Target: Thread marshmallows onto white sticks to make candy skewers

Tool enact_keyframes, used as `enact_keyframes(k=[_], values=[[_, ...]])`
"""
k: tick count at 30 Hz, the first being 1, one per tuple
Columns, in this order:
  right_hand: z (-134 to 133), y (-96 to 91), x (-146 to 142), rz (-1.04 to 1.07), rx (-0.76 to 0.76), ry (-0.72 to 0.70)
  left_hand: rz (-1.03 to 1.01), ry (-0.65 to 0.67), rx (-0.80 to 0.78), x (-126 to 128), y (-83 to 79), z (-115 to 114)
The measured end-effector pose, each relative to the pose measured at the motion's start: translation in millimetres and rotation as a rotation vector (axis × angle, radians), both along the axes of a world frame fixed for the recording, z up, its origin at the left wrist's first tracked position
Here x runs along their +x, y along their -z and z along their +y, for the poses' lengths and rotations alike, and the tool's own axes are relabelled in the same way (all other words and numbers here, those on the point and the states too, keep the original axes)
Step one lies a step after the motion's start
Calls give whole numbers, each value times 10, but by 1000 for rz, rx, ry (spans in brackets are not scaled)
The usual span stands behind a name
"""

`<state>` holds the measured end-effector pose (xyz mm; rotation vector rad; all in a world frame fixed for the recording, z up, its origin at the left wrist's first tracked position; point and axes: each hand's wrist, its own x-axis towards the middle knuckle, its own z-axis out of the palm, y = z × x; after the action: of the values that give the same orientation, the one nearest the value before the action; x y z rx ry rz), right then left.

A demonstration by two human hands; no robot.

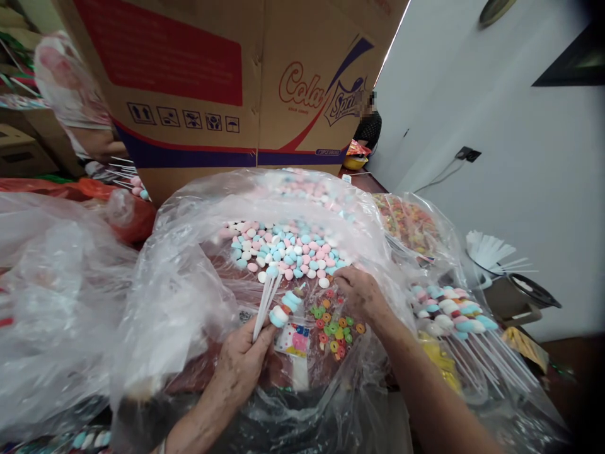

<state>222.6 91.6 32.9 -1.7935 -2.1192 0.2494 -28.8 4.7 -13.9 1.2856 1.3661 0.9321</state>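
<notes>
My left hand (243,356) is closed around a bundle of white sticks (267,302) and a candy skewer (286,307) with blue and white marshmallows and an orange piece between them. My right hand (362,293) has its fingers pinched together at the right edge of a spread of pink, white and blue marshmallows (288,249); what it pinches, if anything, I cannot make out. Just below its fingers lie coloured ring-shaped candies (338,328). A small printed packet (293,339) lies on the plastic between my hands.
Behind the marshmallows stands a large cardboard box (193,57). Finished-looking marshmallow skewers (456,312) lie at the right, near a container of white sticks (491,252) and a bag of orange-green candies (406,221). Clear plastic sheeting (61,284) covers the left. Another person (73,94) is partly visible behind.
</notes>
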Motion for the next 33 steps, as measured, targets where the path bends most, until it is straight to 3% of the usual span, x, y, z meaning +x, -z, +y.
enact_keyframes(k=[4,9,13,17,22,28,33], values=[[24,105,-186,-208,-30,-27,-27,-15,10,5,3,-9],[32,196,-271,-243,-26,-10,-92,-53,26,4,61,-4],[60,205,-197,-161,16,18,-101,-62,24,2,59,2],[174,173,-151,33,151,96,-121,-66,25,3,34,2],[347,111,-295,230,249,-43,-119,-68,19,-1,22,3],[525,88,-480,4,184,-273,-124,-89,32,13,-17,3],[609,111,-515,-241,112,-309,-123,-104,27,19,-30,3]])
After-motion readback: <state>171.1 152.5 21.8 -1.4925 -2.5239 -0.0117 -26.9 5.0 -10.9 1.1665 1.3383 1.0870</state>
